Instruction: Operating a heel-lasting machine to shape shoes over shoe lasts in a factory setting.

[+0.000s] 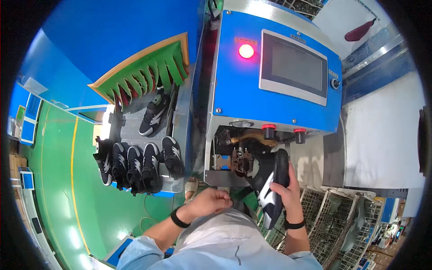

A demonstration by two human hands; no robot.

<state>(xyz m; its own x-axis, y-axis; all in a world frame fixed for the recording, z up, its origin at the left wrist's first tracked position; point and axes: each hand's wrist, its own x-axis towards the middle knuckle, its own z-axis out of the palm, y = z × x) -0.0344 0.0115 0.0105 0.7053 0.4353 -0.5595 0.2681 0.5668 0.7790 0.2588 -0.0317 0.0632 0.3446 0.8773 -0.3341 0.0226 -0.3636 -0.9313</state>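
My right hand [290, 191] grips a black and white sneaker [268, 200], fingers along its sole and thumb over its side. The sneaker is tipped on edge, its dark sole turned to the right, just in front of the machine's lower opening. Inside that opening, a brownish metal clamp mechanism [242, 161] sits left of the sneaker; whether the two touch, I cannot tell. Left of the sneaker, my left hand [209, 203] is curled into a loose fist in front of my waist, apart from it, with nothing showing between the fingers.
The blue machine [234, 85] has a dark screen [294, 67], a lit red lamp [246, 51] and two red-topped knobs [269, 131]. Several sneakers [150, 159] stand on a metal conveyor [130, 128] at left, below a green strip curtain [148, 74]. Wire racks [317, 211] stand at lower right.
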